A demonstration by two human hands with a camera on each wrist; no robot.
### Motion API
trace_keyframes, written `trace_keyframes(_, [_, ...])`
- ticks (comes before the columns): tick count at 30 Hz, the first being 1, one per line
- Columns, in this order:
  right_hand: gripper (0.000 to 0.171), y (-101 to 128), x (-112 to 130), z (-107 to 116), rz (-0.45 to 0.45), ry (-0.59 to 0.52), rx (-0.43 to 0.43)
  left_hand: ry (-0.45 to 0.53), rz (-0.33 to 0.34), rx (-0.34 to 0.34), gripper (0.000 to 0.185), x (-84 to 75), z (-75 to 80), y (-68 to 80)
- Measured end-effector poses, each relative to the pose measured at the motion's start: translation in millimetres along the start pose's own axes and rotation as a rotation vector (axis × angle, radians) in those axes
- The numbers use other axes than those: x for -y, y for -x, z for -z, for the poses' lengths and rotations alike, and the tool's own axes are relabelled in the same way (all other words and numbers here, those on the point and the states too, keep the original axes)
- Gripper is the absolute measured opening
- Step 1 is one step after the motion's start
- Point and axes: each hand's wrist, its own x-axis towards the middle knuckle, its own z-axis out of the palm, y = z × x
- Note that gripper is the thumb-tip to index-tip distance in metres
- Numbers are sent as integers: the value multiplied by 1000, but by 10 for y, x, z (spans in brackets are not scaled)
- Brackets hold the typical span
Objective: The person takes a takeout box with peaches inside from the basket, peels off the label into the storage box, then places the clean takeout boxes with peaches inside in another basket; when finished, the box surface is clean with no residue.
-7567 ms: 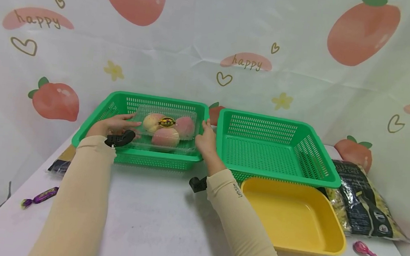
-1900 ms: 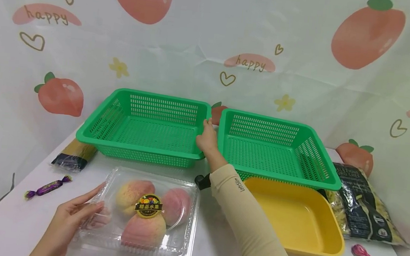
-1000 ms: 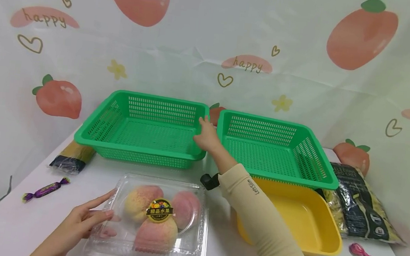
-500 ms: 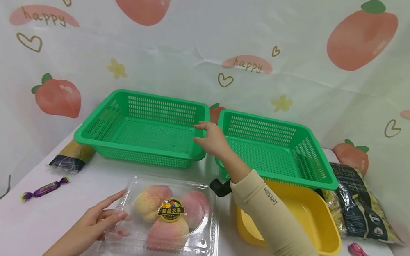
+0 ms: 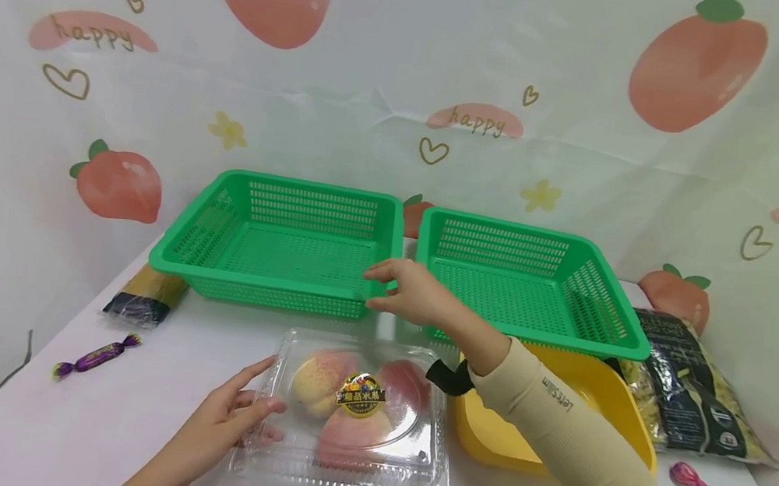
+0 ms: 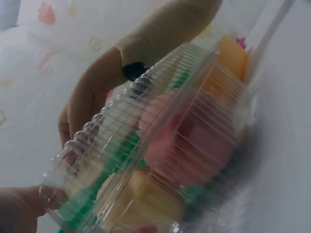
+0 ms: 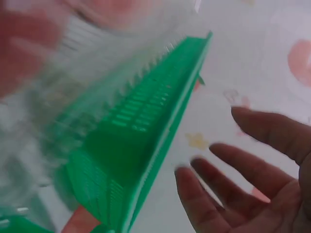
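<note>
A clear plastic clamshell box of peaches (image 5: 403, 463) lies in front of the left basket in the head view, a black and gold label on its lid. My left hand (image 5: 217, 422) grips its left side, thumb on top and fingers reaching under the edge. In the left wrist view the ribbed side of the box (image 6: 160, 111) fills the middle, with the thumb at its corner. My right hand (image 5: 409, 288) hovers above the box's far edge, by the left green basket's (image 5: 272, 294) near right corner. Its fingers are spread and hold nothing, as the right wrist view also shows.
A second green basket (image 5: 528, 336) stands to the right, with a yellow tub (image 5: 497, 441) before it, partly behind my right sleeve. Pasta bags lie at the far left (image 5: 145, 298) and right (image 5: 692, 389). A purple wrapped candy (image 5: 97, 356) and a pink lollipop (image 5: 691, 477) lie near the sides.
The peach box came out of the left basket to the table in front, then slid right with my left hand. My right hand let go of the basket rim and moved toward the box.
</note>
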Motion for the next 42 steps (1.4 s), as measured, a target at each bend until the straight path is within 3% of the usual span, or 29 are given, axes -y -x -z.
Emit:
trace_keyframes(3, [39,105,-21,-24,51,11,91,-173,-27,-31,66,-50,-18,-26])
trace_keyframes(7, [33,188,-42,-89,101,38,195,-498,-53,-101,67,-169,-10,-50])
trace_keyframes(11, [29,221,-15,-140,120,72,226,-670,-190,-168,70,-240,-53,-102])
trace_keyframes(14, [29,229,31,-161,120,91,220,-681,-297,-177,69,-246,-134,-180])
trace_keyframes(17, [30,231,72,-187,135,121,240,-658,-334,-145,65,-253,-201,-255])
trace_keyframes(27, [29,223,124,-254,123,201,354,-647,-377,-121,59,-282,-287,-453])
trace_keyframes(35, [15,174,112,-297,106,161,396,-642,-357,-121,60,-267,-332,-513])
trace_keyframes(42, [14,135,73,-282,108,104,453,-654,-374,-147,56,-275,-304,-503])
